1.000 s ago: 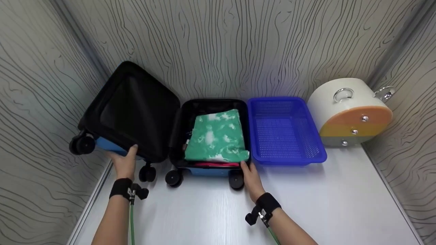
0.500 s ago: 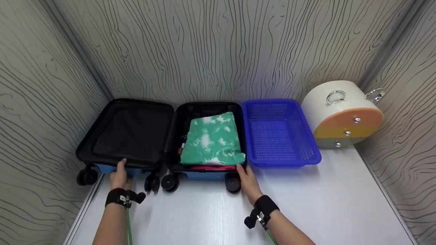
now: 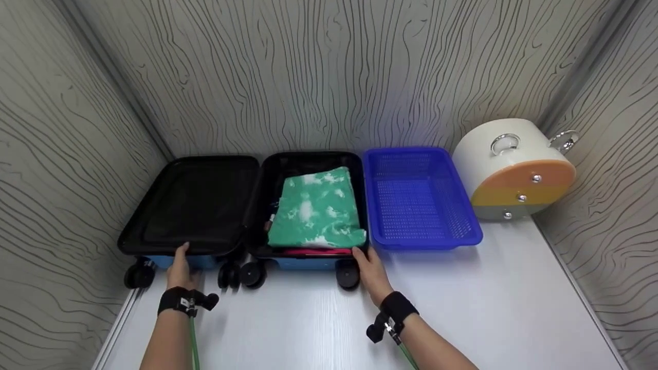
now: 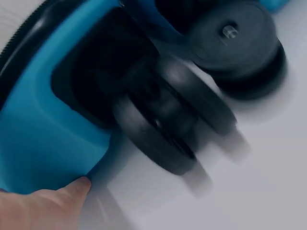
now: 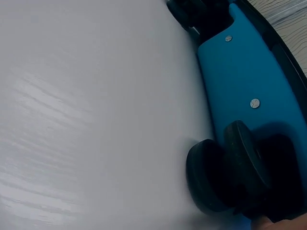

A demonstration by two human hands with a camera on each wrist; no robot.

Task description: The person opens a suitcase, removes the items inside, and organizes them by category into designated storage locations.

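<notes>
A blue suitcase with black lining lies spread flat in the head view, its lid half (image 3: 200,205) on the left. In the other half, a folded green-and-white tie-dye cloth (image 3: 317,210) lies over something red (image 3: 318,252). My left hand (image 3: 180,270) grips the front edge of the lid between two wheels, thumb over the rim; its fingers are hidden below. In the left wrist view, a fingertip (image 4: 80,186) meets the blue shell. My right hand (image 3: 373,272) holds the front right corner of the packed half, thumb at the rim, beside a black wheel (image 5: 247,158).
A blue plastic basket (image 3: 475,239) stands against the suitcase's right side. Farther right is a white rounded drawer box (image 3: 493,139) with orange, yellow and green drawers. Wood-grain walls (image 3: 308,77) enclose the white table (image 3: 308,329) at the back and sides.
The suitcase lid, tilted up a second ago, has come down flat on the left, my left hand lowering with it. My right hand stays at the corner of the packed half.
</notes>
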